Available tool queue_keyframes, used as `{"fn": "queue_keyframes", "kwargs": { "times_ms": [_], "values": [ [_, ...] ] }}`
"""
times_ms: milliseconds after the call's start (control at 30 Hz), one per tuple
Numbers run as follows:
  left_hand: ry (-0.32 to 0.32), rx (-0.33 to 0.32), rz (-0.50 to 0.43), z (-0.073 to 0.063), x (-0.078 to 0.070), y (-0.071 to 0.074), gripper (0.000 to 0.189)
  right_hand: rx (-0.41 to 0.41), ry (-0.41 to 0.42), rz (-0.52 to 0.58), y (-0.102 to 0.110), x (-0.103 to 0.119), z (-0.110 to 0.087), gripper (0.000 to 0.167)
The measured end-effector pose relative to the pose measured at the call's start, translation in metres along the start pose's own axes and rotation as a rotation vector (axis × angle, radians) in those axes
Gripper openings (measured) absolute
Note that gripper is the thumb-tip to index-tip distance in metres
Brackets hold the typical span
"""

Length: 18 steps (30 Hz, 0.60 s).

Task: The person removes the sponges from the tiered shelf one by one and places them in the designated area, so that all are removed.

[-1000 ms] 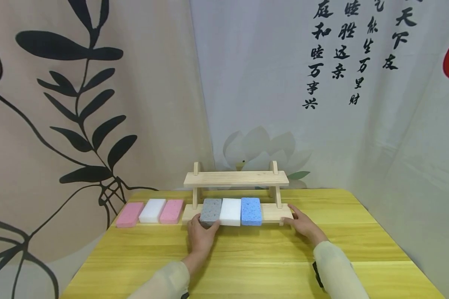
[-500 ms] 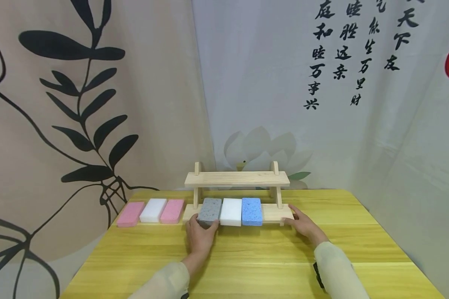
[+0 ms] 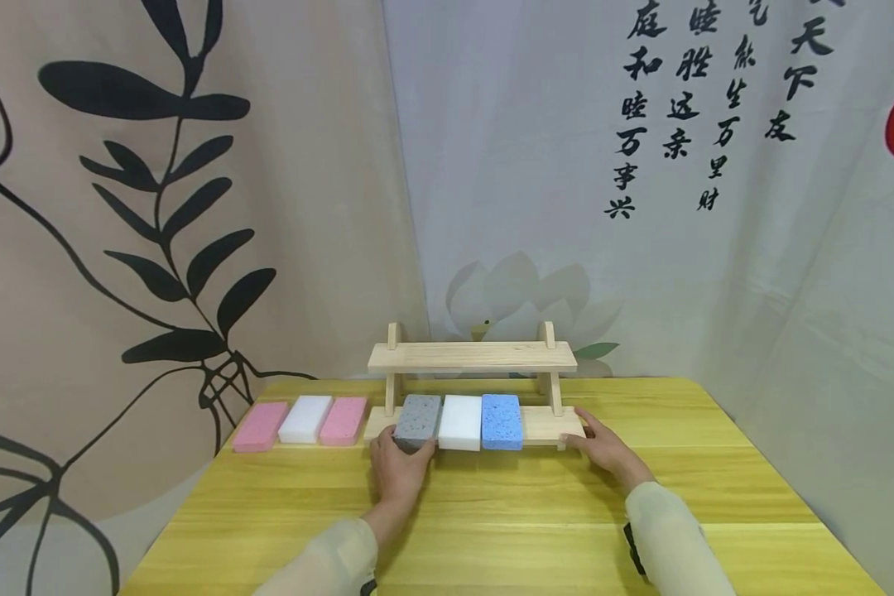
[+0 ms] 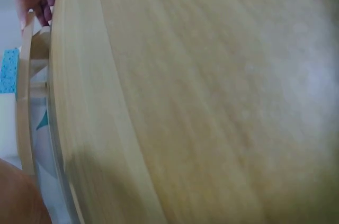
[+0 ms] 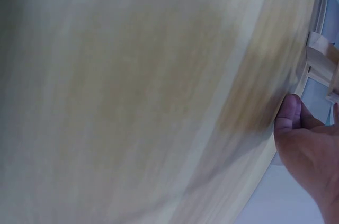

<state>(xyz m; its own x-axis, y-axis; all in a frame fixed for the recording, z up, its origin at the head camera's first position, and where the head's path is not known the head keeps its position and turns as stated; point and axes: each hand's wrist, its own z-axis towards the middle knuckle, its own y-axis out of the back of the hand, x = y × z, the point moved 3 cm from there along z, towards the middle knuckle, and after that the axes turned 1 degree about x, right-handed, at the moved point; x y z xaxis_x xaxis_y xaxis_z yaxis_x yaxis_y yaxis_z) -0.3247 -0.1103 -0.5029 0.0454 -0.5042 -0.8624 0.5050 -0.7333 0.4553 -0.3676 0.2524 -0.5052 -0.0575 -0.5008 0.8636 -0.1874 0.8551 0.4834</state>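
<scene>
A two-tier wooden rack (image 3: 472,356) stands at the back of the table. On its lower board lie a grey sponge (image 3: 419,416), a white sponge (image 3: 459,422) and a blue sponge (image 3: 502,421), side by side. My left hand (image 3: 402,470) grips the near end of the grey sponge between thumb and fingers; only a sliver of that hand shows in the left wrist view. At the board's right end, my right hand (image 3: 602,447) holds the rack, thumb in front and fingers behind. In the right wrist view its fingers (image 5: 287,113) curl beside the rack.
Left of the rack, two pink sponges and a white one lie on the table (image 3: 507,513): an outer pink sponge (image 3: 260,427), a white sponge (image 3: 305,420) and an inner pink sponge (image 3: 343,421). Printed curtains (image 3: 328,165) hang close behind.
The near end of the grey sponge has shifted slightly left with my left hand, so it lies a little slanted. My right hand has stayed on the rack's end.
</scene>
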Motion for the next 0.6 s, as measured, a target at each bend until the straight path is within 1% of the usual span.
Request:
{"fn": "queue_keyframes", "kwargs": {
  "times_ms": [133,300,400,600],
  "values": [
    [-0.006,-0.004,-0.022,0.0,-0.001,0.003,0.075,-0.009,-0.01,-0.006,-0.001,0.003,-0.002,0.085],
    [-0.023,-0.008,-0.063,0.0,-0.001,0.01,0.073,0.001,0.001,-0.017,-0.001,0.003,-0.002,0.086],
    [-0.03,-0.011,-0.08,-0.001,0.0,0.017,0.071,0.011,0.007,-0.024,-0.001,0.003,-0.001,0.087],
    [-0.041,0.023,-0.118,-0.001,0.003,0.033,0.07,0.005,0.0,-0.024,-0.002,0.006,-0.003,0.084]
  ]
}}
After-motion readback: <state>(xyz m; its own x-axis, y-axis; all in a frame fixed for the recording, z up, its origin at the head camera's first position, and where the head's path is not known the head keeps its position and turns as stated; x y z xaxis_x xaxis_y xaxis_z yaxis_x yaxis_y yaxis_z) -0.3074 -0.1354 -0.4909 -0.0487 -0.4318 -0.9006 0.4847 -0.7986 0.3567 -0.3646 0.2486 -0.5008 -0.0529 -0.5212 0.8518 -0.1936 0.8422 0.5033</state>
